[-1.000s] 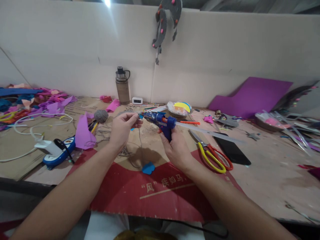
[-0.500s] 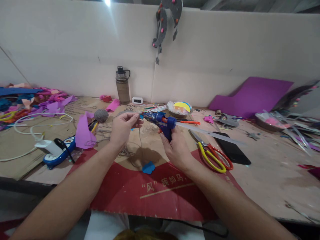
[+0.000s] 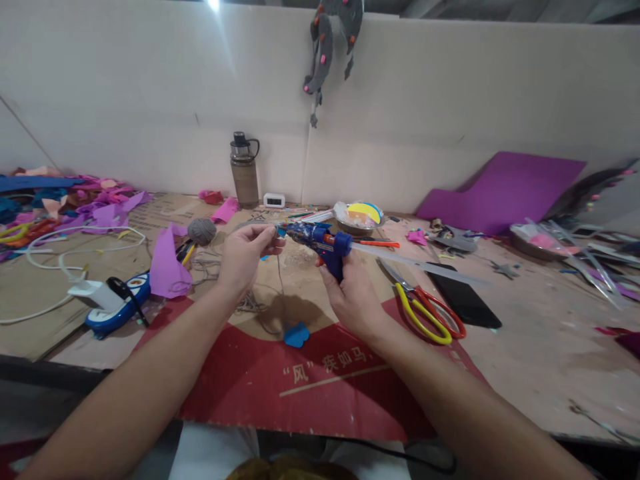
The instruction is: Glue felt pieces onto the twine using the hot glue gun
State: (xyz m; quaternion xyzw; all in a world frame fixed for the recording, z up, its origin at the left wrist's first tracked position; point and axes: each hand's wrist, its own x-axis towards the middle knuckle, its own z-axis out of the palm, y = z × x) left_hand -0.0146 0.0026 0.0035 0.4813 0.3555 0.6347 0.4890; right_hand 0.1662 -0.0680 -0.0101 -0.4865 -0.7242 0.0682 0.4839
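Note:
Between the thumb and fingers of my left hand (image 3: 244, 259) a small blue piece (image 3: 281, 231) is pinched, mostly covered by the fingertips. From beneath it a grey yarn strand (image 3: 281, 280) hangs down towards a blue scalloped cutout (image 3: 297, 335) lying on the red and brown cardboard (image 3: 300, 407). My right hand (image 3: 356, 293) is wrapped around the handle of a blue hot glue gun (image 3: 330, 245). Its nozzle points left, close to the blue piece; whether they touch I cannot tell. A long clear glue stick (image 3: 415, 263) sticks out of the gun's back.
Right of my right hand lie scissors (image 3: 425, 313) and a black phone (image 3: 465, 297). A grey yarn ball (image 3: 202, 231), a bottle (image 3: 244, 175) and a blue power strip (image 3: 117, 307) stand left. Behind the gun is a bowl (image 3: 357, 220); purple sheet (image 3: 505, 193) leans at right.
Almost nothing differs. Both hands, the glue gun and the blue piece keep nearly the same place; the whole view has shifted very slightly.

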